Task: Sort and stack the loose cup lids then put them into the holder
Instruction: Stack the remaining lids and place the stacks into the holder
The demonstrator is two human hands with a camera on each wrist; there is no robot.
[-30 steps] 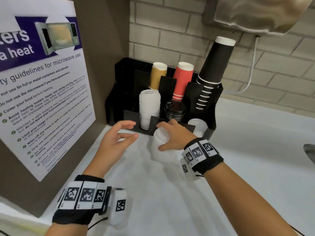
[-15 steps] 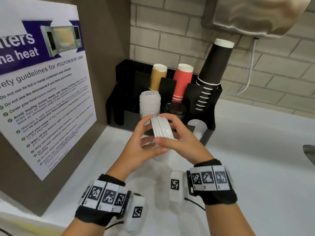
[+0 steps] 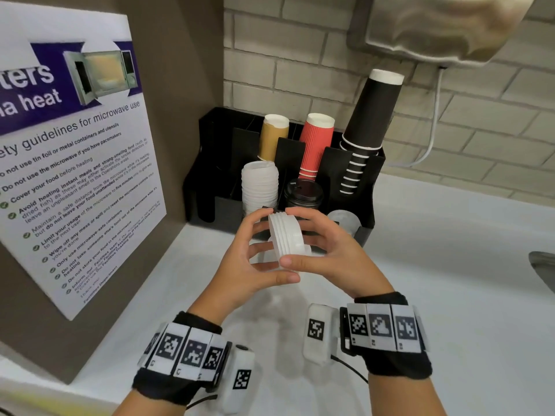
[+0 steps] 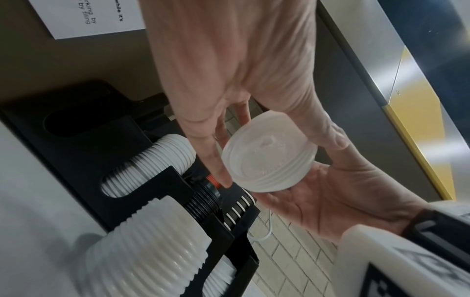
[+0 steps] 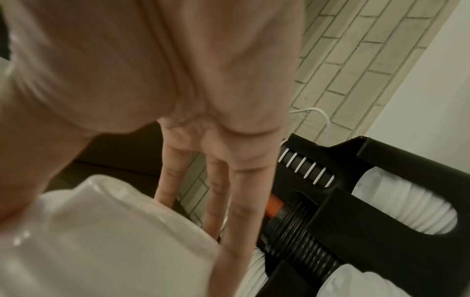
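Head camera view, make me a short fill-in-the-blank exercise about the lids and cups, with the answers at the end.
1. The small stack of white lids is held between ____ hands.
2. In the black holder, the lids in the front slot below the red cups are ____ in colour.
3. The tallest stack of cups in the holder is ____ in colour.

Missing words: both; black; black

Your white desk (image 3: 420, 265) carries a black holder (image 3: 207, 175) at 12 o'clock, against the brick wall, with a metal sink edge (image 3: 543, 265) at 3 o'clock.
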